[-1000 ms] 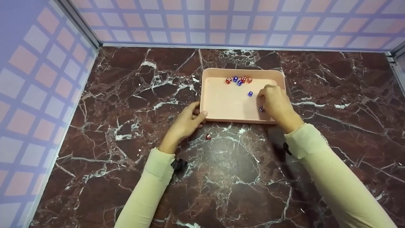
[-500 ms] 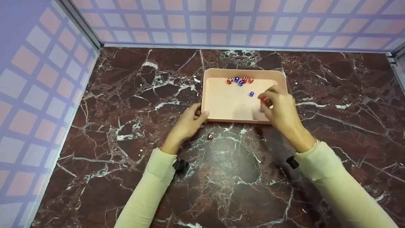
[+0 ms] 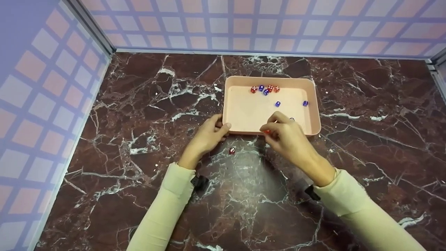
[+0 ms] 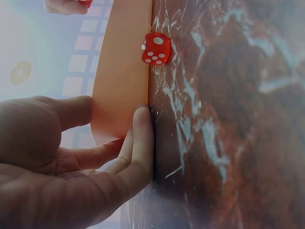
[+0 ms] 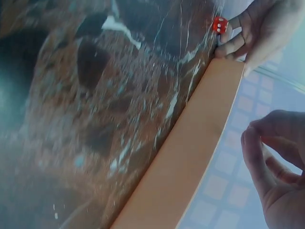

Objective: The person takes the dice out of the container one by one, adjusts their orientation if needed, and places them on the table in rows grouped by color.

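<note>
A peach-coloured tray [image 3: 244, 115] stands on the marble-patterned table with several red and blue dice in it. My left hand [image 3: 208, 135] grips its near left corner, thumb at the rim and fingers against the outer wall, as the left wrist view also shows. Over the front rim, my right hand [image 3: 287, 141] pinches a red die [image 3: 267, 131], which shows at its fingertips in the left wrist view too. Another red die [image 3: 232, 151] lies on the table in front of the tray, close to the left hand; its white pips [image 4: 154, 58] are plain in the left wrist view.
Inside the tray, a cluster of red and blue dice [image 3: 266, 92] sits along the back wall. One blue die [image 3: 277, 104] lies nearer the middle, another blue die [image 3: 305, 103] by the right wall. Checked panels [image 3: 240, 26] bound the table at the back and left.
My right hand has lifted a red die from the tray's right side and carried it left and toward me to the front rim. The left hand keeps its place at the corner.
</note>
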Demonstrator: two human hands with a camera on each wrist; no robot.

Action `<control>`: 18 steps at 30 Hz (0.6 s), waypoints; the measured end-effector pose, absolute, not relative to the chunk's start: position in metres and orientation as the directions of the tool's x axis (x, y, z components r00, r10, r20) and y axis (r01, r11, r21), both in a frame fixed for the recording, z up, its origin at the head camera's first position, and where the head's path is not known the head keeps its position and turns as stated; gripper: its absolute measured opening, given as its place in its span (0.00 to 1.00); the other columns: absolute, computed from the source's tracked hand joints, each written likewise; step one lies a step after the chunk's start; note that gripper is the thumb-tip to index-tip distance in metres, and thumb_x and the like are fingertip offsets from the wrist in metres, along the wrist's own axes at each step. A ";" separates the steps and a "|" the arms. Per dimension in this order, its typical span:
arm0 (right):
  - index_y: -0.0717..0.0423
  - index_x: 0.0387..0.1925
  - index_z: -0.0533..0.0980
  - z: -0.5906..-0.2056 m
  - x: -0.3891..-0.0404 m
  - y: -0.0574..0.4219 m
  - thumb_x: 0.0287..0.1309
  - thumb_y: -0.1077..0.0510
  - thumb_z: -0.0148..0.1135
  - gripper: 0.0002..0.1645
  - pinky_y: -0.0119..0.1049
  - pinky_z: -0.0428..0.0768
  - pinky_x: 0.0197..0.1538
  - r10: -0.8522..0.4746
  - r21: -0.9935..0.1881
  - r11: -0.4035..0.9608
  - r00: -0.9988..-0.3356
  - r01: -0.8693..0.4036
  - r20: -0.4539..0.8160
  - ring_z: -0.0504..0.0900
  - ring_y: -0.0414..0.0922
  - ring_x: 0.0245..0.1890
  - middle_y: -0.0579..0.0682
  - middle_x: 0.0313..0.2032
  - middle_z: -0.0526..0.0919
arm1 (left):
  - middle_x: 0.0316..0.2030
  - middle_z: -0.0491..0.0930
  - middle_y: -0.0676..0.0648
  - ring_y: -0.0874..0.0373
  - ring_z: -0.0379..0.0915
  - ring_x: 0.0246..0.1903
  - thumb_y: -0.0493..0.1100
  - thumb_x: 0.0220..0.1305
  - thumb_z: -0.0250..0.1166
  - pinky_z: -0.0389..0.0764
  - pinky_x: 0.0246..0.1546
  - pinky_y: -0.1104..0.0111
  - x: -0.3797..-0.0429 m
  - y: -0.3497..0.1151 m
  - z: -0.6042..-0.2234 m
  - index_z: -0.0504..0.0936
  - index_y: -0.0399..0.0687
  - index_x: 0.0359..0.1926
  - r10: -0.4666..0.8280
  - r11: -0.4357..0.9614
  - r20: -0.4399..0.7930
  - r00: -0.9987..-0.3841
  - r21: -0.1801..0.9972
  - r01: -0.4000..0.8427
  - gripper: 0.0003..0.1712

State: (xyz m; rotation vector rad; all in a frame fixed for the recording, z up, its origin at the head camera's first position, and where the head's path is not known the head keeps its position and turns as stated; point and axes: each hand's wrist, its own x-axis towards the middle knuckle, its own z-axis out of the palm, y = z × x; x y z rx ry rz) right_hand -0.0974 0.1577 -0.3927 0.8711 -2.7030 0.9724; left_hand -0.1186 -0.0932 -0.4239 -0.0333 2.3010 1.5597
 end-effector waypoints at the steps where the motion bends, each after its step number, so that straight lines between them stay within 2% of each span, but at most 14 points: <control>1: 0.66 0.39 0.88 -0.394 -0.097 0.155 0.54 0.76 0.67 0.12 0.38 0.91 0.38 -0.484 -0.542 0.617 -0.819 -0.570 0.309 0.85 0.50 0.34 0.57 0.38 0.81 | 0.52 0.81 0.36 0.49 0.82 0.46 0.42 0.81 0.60 0.91 0.50 0.64 -0.119 -0.094 -0.424 0.65 0.32 0.76 0.179 0.393 -0.304 -0.936 0.894 -0.216 0.31; 7: 0.67 0.43 0.85 -0.405 -0.092 0.142 0.55 0.75 0.71 0.12 0.36 0.92 0.40 -0.558 -0.585 0.569 -0.794 -0.578 0.241 0.87 0.50 0.35 0.57 0.39 0.85 | 0.53 0.81 0.35 0.47 0.83 0.47 0.43 0.81 0.59 0.91 0.50 0.63 -0.117 -0.094 -0.425 0.65 0.32 0.76 0.169 0.408 -0.303 -0.938 0.888 -0.214 0.31; 14: 0.64 0.37 0.86 -0.415 -0.091 0.133 0.55 0.75 0.70 0.08 0.43 0.92 0.44 -0.619 -0.558 0.547 -0.750 -0.624 0.233 0.88 0.52 0.36 0.54 0.36 0.86 | 0.52 0.81 0.36 0.48 0.83 0.46 0.43 0.81 0.59 0.90 0.50 0.63 -0.116 -0.093 -0.424 0.65 0.32 0.76 0.171 0.412 -0.293 -0.941 0.889 -0.202 0.31; 18: 0.63 0.37 0.87 -0.417 -0.091 0.129 0.56 0.74 0.71 0.08 0.40 0.93 0.44 -0.639 -0.566 0.551 -0.746 -0.612 0.185 0.88 0.51 0.36 0.53 0.35 0.86 | 0.52 0.81 0.36 0.48 0.83 0.45 0.43 0.81 0.59 0.90 0.49 0.63 -0.117 -0.094 -0.423 0.65 0.32 0.76 0.171 0.431 -0.289 -0.942 0.882 -0.193 0.31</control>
